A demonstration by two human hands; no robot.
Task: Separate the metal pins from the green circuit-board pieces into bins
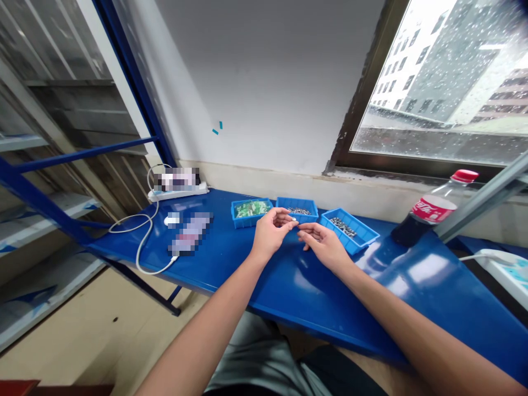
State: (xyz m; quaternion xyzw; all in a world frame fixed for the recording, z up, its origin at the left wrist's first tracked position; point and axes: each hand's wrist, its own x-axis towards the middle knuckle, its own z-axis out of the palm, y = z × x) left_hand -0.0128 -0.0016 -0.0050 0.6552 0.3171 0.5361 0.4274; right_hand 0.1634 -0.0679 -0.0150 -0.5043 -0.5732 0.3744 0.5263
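My left hand hovers over the blue table, thumb and forefinger pinched on a small pale part. My right hand is just to its right, palm up, fingers curled loosely toward the left fingertips; whether it holds anything I cannot make out. Behind the hands stand three blue trays: the left tray holds green pieces, the middle tray and the right tray hold small dark metal parts.
A cola bottle with a red cap stands at the right by the window. A white power strip with a cable, a blurred phone and a small white item lie left. Another white strip sits far right.
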